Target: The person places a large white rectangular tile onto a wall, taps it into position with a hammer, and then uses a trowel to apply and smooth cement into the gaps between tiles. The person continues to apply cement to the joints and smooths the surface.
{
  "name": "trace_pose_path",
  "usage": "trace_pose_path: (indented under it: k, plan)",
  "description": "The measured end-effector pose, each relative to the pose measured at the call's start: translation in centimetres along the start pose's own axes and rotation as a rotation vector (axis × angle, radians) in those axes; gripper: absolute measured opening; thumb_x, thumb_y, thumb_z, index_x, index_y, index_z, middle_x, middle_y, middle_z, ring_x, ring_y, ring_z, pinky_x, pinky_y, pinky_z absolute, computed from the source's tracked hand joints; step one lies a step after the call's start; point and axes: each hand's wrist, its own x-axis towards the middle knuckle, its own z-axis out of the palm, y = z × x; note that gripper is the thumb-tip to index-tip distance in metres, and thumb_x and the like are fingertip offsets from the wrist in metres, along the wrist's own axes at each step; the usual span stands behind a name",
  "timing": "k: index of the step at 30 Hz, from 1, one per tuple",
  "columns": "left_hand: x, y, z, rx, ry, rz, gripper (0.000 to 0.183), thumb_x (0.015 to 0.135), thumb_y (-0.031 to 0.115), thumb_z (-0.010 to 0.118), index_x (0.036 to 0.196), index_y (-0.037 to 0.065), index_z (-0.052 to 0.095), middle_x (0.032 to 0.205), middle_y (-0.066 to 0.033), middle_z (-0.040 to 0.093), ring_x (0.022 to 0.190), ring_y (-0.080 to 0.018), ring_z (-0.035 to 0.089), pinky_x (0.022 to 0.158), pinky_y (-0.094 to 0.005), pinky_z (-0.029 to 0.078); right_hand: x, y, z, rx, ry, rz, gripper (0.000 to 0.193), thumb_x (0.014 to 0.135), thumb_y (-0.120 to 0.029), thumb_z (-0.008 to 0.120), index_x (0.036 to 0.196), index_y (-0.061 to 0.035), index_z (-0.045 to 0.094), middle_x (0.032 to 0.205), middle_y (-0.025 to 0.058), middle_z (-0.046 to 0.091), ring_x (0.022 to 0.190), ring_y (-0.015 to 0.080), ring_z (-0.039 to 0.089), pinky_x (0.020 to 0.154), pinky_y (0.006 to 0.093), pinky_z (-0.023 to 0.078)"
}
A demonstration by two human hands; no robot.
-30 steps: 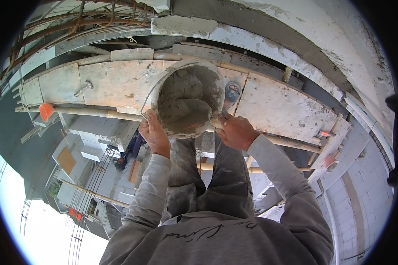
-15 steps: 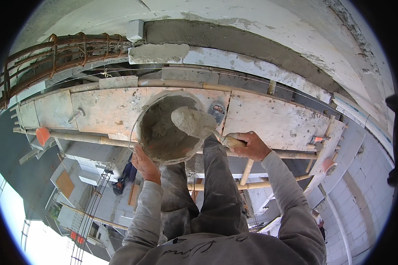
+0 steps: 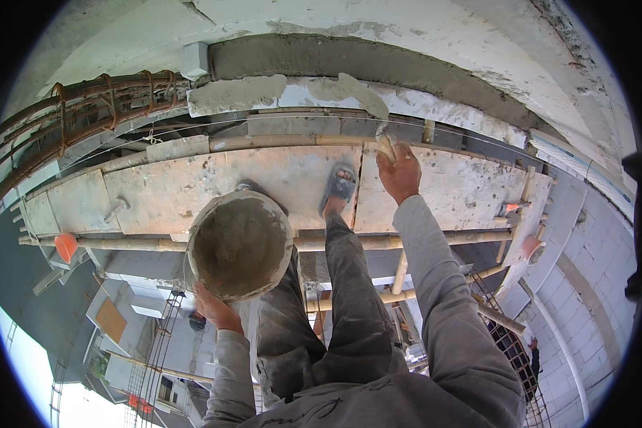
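My left hand [image 3: 217,308] grips the lower left side of a round bucket [image 3: 208,212] of wet grey mortar [image 3: 240,246]. The bucket hangs before my legs, its mouth tipped up. Beyond the scaffold planks, my right hand [image 3: 399,171] is closed around the wooden handle of a trowel [image 3: 386,148]. The trowel's far end reaches a pale wall ledge [image 3: 446,116], where fresh mortar [image 3: 353,91] lies on the ledge's top and front edge. That mortar hides most of the blade. Further left, another mortar patch [image 3: 239,94] covers the ledge.
I stand in sandals [image 3: 340,184] on planks [image 3: 424,189] edged by bamboo poles [image 3: 385,242], with a drop below. A string [image 3: 285,115] runs along the ledge. Rusty rebar [image 3: 85,107] juts at left. A hammer [image 3: 118,208] and an orange container [image 3: 65,247] are at left.
My right hand has swung the loaded trowel from over the bucket up to the ledge, and mortar now sits there. The bucket has moved lower and left.
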Motion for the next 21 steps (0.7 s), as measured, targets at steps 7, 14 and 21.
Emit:
trace_pose_path:
  k: [7,14,21]
  plan:
    - [0.8,0.0,-2.1,0.06,0.09,-0.074,0.06,0.096,0.049,0.051,0.127,-0.003,0.055,0.122,-0.0148,0.049,0.116,-0.0259,0.049,0.097,-0.0402,0.042,-1.2,-6.1,6.2,1.162,-0.248,0.667,0.027,0.094,-0.032,0.062,0.106,-0.0079,0.064,0.068,0.0034,0.059,0.046,0.0125,0.054,0.038,0.0286,0.042]
    - [0.5,1.6,-2.0,0.014,0.074,-0.108,0.06,0.096,0.051,0.05,0.127,-0.001,0.054,0.124,-0.0124,0.052,0.11,-0.0236,0.052,0.093,-0.0386,0.044,-1.2,-13.5,12.3,0.764,-0.355,0.379,0.037,0.091,-0.031,0.063,0.116,-0.0035,0.062,0.078,0.0161,0.067,0.064,0.03,0.065,0.059,0.0381,0.052]
    - [1.6,1.6,-3.7,0.172,-0.009,0.06,0.061,0.095,0.051,0.051,0.125,-0.001,0.055,0.123,-0.0123,0.052,0.113,-0.0244,0.051,0.096,-0.0398,0.042,-2.9,-11.8,11.2,0.713,-0.009,0.423,0.035,0.093,-0.025,0.061,0.12,-0.0018,0.06,0.074,0.0128,0.066,0.059,0.0249,0.062,0.054,0.0357,0.05]
